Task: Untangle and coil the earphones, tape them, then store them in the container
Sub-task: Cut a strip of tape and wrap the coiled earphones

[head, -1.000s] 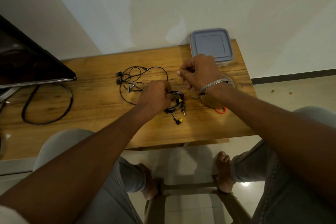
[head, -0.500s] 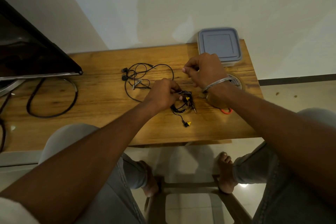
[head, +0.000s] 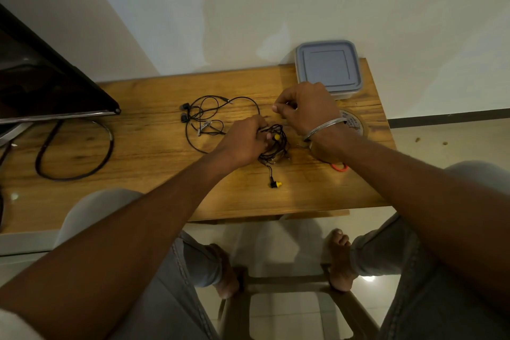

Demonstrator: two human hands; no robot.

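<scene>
Left edge: a monitor (head: 41,85) stands on the table (head: 154,168).
Middle: black earphones (head: 204,121) lie loose.
Left hand (head: 242,141): clenched on tangled yellow-tipped earphones (head: 276,146) right of centre, one bud trailing toward the front edge.
Right hand (head: 306,110): fingers pinched together just above the tangle; what they hold, cannot tell.
Far right corner: lidded container (head: 328,69), tape (head: 356,121) by the wrist.

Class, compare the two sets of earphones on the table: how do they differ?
The yellow-tipped earphones are bunched in a tight tangle, gripped by the left hand; the black earphones sprawl in loose loops, untouched. Their tips are yellow versus black. Both have black cables.
</scene>
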